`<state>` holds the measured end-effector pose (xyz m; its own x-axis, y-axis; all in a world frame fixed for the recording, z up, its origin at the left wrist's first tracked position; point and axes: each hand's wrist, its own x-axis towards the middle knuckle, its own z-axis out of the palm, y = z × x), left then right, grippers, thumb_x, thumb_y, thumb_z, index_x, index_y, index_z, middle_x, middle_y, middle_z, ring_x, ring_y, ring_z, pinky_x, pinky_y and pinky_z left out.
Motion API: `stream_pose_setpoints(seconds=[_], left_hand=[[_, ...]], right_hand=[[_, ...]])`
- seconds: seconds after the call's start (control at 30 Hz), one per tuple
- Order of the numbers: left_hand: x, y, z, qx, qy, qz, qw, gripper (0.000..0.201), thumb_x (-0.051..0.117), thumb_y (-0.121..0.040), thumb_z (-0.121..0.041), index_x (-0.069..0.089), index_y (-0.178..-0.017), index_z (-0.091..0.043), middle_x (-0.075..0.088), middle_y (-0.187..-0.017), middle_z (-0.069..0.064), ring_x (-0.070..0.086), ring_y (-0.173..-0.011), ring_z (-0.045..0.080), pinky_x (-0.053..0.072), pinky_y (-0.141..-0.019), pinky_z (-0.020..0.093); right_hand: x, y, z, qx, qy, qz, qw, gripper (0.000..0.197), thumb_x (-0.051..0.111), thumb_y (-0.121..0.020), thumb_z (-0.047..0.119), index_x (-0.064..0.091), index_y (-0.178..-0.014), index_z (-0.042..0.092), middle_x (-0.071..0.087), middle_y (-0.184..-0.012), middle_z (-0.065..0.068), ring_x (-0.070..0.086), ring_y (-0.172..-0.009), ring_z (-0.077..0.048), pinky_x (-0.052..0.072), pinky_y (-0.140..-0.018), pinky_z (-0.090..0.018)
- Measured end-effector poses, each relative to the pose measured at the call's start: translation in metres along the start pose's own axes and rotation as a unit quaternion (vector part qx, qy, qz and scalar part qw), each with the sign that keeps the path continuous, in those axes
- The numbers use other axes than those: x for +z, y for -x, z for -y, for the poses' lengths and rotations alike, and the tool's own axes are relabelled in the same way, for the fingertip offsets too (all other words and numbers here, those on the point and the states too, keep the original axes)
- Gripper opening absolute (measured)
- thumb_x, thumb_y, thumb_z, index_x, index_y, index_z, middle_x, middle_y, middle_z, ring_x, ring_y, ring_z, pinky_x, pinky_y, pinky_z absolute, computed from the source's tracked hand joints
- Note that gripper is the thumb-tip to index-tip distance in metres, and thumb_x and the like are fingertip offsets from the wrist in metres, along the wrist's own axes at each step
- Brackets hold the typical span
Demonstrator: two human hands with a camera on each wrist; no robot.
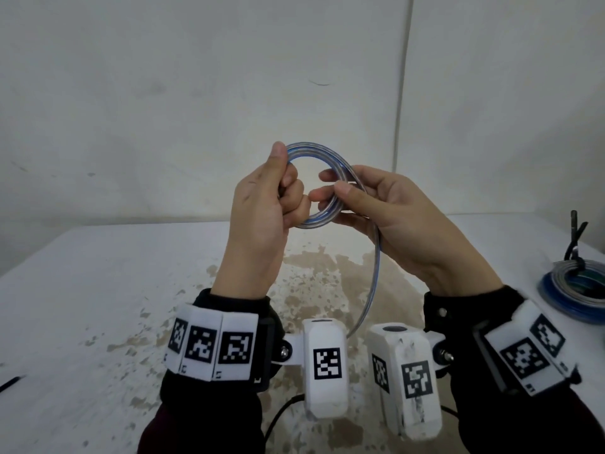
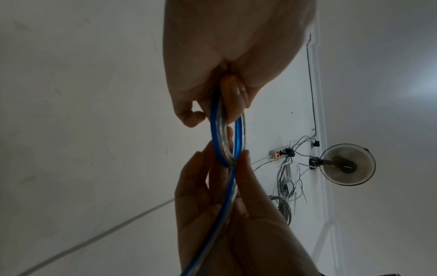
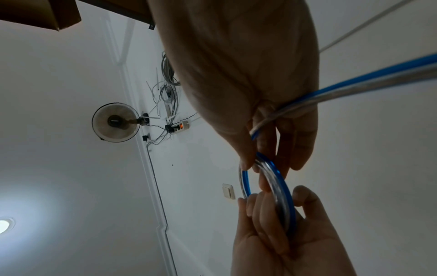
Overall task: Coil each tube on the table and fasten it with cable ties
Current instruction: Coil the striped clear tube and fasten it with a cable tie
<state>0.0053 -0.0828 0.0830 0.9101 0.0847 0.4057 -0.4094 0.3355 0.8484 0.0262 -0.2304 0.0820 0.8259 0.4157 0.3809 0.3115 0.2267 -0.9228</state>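
A clear tube with a blue stripe (image 1: 314,147) is wound into a small coil of several turns, held up above the white table (image 1: 98,306). My left hand (image 1: 284,180) grips the coil's left side, fingers curled through the ring and thumb pointing up. My right hand (image 1: 337,184) pinches the coil's right side between thumb and fingers. The loose tail (image 1: 376,273) hangs from the right hand down between my wrists. In the left wrist view the tube (image 2: 215,130) runs between both hands. The right wrist view shows the coil (image 3: 283,186) and its tail (image 3: 354,80) crossing the right palm.
A stack of coiled tubes (image 1: 569,294), blue and clear, lies at the table's right edge with black cable ties (image 1: 574,237) sticking up behind it. A thin black item (image 1: 11,383) lies at the left edge. The wall stands close behind the table.
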Motion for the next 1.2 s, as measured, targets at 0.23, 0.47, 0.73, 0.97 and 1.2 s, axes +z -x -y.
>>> stream_pose_setpoints(seconds=[0.23,0.47,0.73,0.97,1.2], left_hand=[[0.002,-0.002,0.003,0.022,0.032,-0.029,0.999,0.041,0.032,-0.103,-0.031,0.032,-0.066,-0.015,0.018,-0.048,-0.007,0.015,-0.041,0.008,0.016,-0.045,0.020],[0.004,-0.003,0.008,0.001,0.082,-0.014,0.997,0.042,0.029,-0.104,-0.028,0.032,-0.065,-0.014,0.022,-0.042,-0.005,0.020,-0.037,0.011,0.017,-0.048,0.024],[-0.010,-0.003,0.002,-0.088,-0.037,0.145,0.985,0.031,0.038,-0.098,-0.028,0.041,-0.070,-0.013,0.025,-0.043,-0.009,0.029,-0.039,0.009,0.031,-0.067,0.028],[-0.013,-0.001,0.000,-0.059,-0.064,0.137,0.987,0.031,0.033,-0.102,-0.019,0.043,-0.075,-0.010,0.024,-0.054,-0.005,0.026,-0.046,0.009,0.028,-0.048,0.015],[-0.014,-0.001,-0.001,-0.025,-0.121,0.100,0.987,0.031,0.040,-0.101,-0.017,0.044,-0.071,-0.009,0.021,-0.052,-0.006,0.016,-0.045,0.008,0.015,-0.044,0.017]], right_hand=[[0.003,-0.003,-0.002,0.038,-0.048,0.009,0.998,0.033,0.035,-0.102,0.025,0.063,-0.105,0.009,0.073,-0.088,-0.003,0.067,-0.085,-0.013,0.055,-0.082,-0.026],[0.009,-0.006,-0.008,0.071,-0.123,0.020,0.990,0.034,0.028,-0.103,0.019,0.057,-0.087,0.009,0.060,-0.070,0.000,0.057,-0.073,-0.015,0.052,-0.078,-0.027],[-0.004,-0.003,0.000,0.047,0.012,0.002,0.999,0.035,0.029,-0.104,0.021,0.053,-0.080,0.010,0.043,-0.053,0.009,0.043,-0.058,-0.011,0.049,-0.072,-0.024],[0.000,-0.004,0.000,0.046,0.007,-0.029,0.999,0.037,0.032,-0.104,0.022,0.055,-0.078,0.009,0.047,-0.053,0.006,0.047,-0.055,-0.010,0.056,-0.074,-0.026],[-0.014,-0.001,0.004,0.043,0.050,-0.039,0.997,0.035,0.039,-0.101,0.024,0.064,-0.085,0.005,0.070,-0.072,-0.006,0.067,-0.070,-0.014,0.058,-0.067,-0.028]])
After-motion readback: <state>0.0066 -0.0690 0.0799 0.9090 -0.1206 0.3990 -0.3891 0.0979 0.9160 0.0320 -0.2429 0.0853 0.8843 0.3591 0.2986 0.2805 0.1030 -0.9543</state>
